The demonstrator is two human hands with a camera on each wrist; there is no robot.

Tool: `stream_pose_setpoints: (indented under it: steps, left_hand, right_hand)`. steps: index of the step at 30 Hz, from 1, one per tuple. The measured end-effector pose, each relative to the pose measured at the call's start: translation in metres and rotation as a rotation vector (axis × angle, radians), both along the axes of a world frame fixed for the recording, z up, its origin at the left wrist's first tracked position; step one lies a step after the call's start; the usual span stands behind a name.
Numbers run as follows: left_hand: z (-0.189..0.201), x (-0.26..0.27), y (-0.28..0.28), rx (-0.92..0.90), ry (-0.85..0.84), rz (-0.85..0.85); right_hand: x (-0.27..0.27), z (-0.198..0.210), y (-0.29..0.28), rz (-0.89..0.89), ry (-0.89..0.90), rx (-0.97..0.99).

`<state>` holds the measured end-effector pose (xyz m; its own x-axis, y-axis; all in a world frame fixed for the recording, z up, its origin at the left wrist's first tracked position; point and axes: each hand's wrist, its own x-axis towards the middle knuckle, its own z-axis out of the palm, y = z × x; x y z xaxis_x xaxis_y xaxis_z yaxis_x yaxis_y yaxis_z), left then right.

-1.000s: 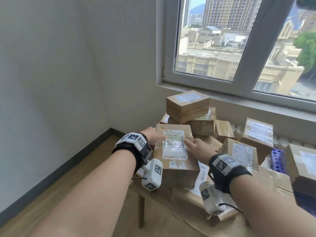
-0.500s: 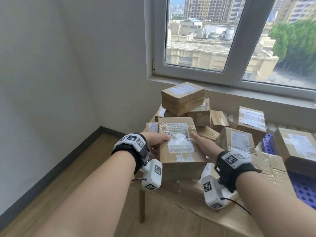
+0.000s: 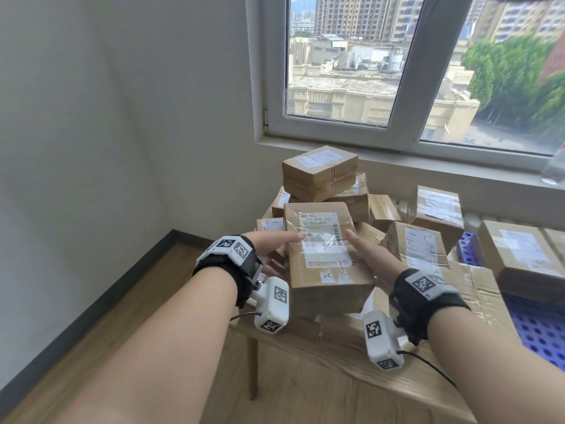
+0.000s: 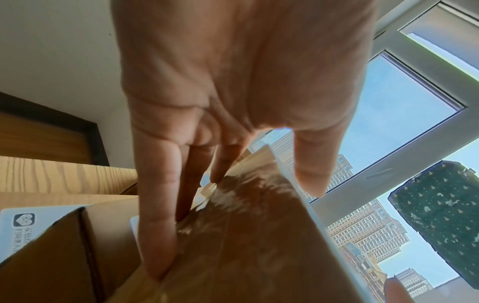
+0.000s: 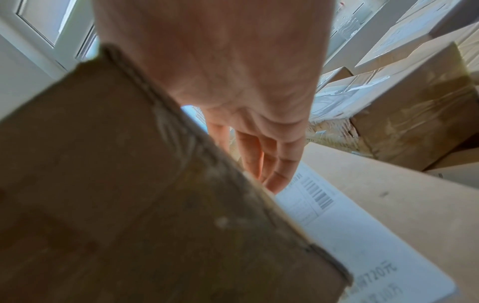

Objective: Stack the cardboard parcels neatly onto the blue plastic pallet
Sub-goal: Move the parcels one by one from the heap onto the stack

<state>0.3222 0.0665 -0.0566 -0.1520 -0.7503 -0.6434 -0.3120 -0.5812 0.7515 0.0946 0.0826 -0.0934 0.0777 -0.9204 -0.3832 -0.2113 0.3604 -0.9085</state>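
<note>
A taped cardboard parcel with a white shipping label is held up between my two hands, above the pile on the wooden table. My left hand grips its left side, thumb on top and fingers along the side wall. On the other side my right hand grips it too, thumb on the label and fingers underneath. The parcel fills the lower part of both wrist views. The blue plastic pallet shows at the right edge, with parcels standing on it.
More parcels are heaped on the wooden table under the window, the highest one at the back. Larger parcels sit to the right. A white wall and wood floor lie to the left.
The parcel has come up off the pile and toward me, held between both hands. My view has tipped up and turned a little right.
</note>
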Motion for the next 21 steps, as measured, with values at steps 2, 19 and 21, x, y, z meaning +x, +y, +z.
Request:
stream_pose_setpoints:
  steps: [2, 19, 21]
  left_hand:
    - [0.007, 0.0, 0.002, -0.004, 0.033, 0.002]
    - [0.024, -0.066, 0.007, -0.134, 0.248, -0.274]
    - [0.025, -0.084, 0.007, -0.152, 0.257, -0.304]
  right_hand:
    - [-0.002, 0.004, 0.002, -0.03, -0.022, -0.019]
    - [-0.07, 0.022, 0.048, -0.32, -0.197, -0.13]
    - [-0.085, 0.024, 0.056, -0.344, -0.21, -0.169]
